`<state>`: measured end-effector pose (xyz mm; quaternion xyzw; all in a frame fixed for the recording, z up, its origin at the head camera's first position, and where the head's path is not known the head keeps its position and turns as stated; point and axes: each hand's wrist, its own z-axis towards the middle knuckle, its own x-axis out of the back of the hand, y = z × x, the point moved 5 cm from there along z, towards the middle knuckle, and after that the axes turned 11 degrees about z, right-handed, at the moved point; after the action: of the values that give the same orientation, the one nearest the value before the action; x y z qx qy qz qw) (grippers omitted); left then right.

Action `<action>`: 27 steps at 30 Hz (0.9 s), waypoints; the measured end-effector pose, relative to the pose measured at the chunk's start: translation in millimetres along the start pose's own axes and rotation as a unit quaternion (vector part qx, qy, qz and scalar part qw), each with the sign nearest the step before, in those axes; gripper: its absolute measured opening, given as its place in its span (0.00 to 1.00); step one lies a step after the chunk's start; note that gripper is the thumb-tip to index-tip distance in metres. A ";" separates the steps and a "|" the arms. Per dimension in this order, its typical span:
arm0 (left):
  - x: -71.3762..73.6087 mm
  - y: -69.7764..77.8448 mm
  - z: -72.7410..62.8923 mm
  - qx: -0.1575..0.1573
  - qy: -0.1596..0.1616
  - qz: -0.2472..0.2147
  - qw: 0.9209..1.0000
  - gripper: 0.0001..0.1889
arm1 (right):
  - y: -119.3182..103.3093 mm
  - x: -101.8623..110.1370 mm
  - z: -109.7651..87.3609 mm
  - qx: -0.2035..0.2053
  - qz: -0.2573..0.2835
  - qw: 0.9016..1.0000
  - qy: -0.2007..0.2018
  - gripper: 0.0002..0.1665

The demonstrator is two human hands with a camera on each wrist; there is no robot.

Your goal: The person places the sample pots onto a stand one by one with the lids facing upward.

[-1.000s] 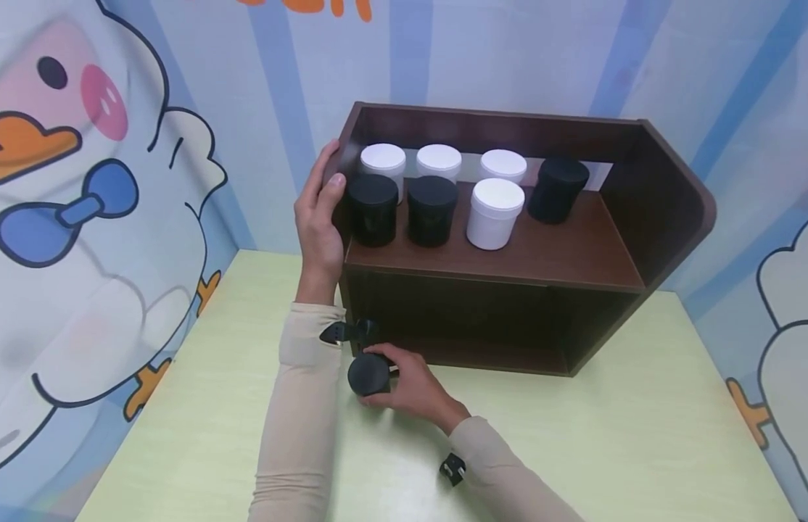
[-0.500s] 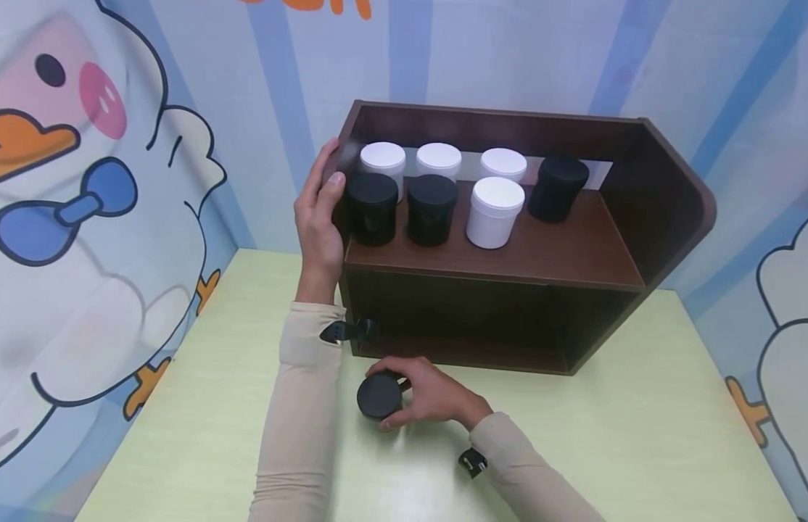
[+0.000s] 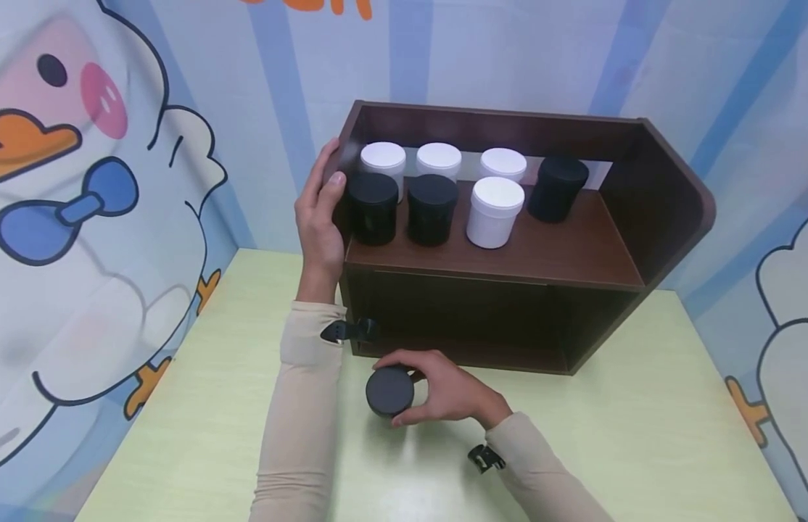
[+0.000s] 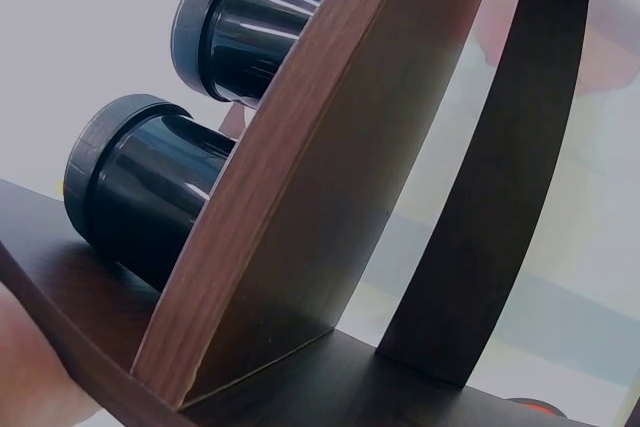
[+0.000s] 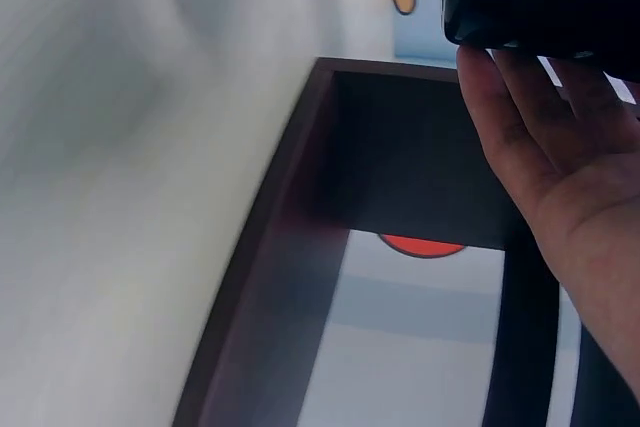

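My right hand (image 3: 446, 388) grips a black lidded jar (image 3: 389, 391) between thumb and fingers, in front of the shelf's lower tier. In the right wrist view, the fingers (image 5: 520, 107) lie against the dark wall of that jar. My left hand (image 3: 320, 225) holds the left side panel of a dark brown two-tier shelf (image 3: 495, 272), its thumb at the front edge beside a black jar (image 3: 373, 210). Another black jar (image 3: 431, 210) and a white jar (image 3: 494, 217) complete the front row on the upper tier. The panel (image 4: 230, 247) crosses the left wrist view with two black jars beyond it.
Three white jars, one at the rear left (image 3: 383, 158), and a black jar (image 3: 558, 190) form the back row. The lower tier (image 3: 456, 312) is dark inside. A pale green table (image 3: 639, 435) carries the shelf, with a cartoon-printed backdrop (image 3: 508, 58) behind it.
My right hand has carried the black jar to the right, away from the left forearm, and slightly toward me. The left hand and the jars on the shelf have stayed put.
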<state>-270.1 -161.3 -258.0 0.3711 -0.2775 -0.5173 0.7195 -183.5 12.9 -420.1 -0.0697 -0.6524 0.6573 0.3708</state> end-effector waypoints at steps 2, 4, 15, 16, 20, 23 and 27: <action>0.1 -0.5 -0.5 0.001 -0.001 0.001 1.000 0.28 | -4.7 2.6 -2.0 0.000 -0.001 1.000 0.007 0.43; 0.6 -1.0 -0.8 0.001 -0.001 0.002 1.000 0.28 | -9.2 4.6 -3.7 -0.001 0.001 1.000 0.012 0.44; 0.5 -2.7 0.1 0.000 -0.002 -0.007 1.000 0.28 | -25.5 15.9 -11.8 0.016 0.001 0.998 0.053 0.43; 0.5 -3.1 0.2 0.000 -0.002 -0.008 1.000 0.28 | -26.5 17.2 -12.4 0.017 0.001 0.998 0.062 0.43; 0.5 -3.2 0.0 -0.002 -0.001 -0.009 1.000 0.28 | -32.4 22.1 -15.7 0.018 0.008 0.994 0.104 0.43; 0.5 -2.0 -0.5 -0.003 0.000 -0.004 1.000 0.28 | -36.7 25.3 -18.5 0.015 0.016 0.990 0.143 0.43; -0.2 0.1 -0.4 -0.004 -0.001 -0.002 1.000 0.28 | -42.5 29.0 -21.7 0.009 0.019 0.982 0.189 0.44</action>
<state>-269.9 -161.0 -258.1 0.3681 -0.2753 -0.5203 0.7198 -174.9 41.8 -373.2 -0.2019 -0.5632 0.6451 0.4752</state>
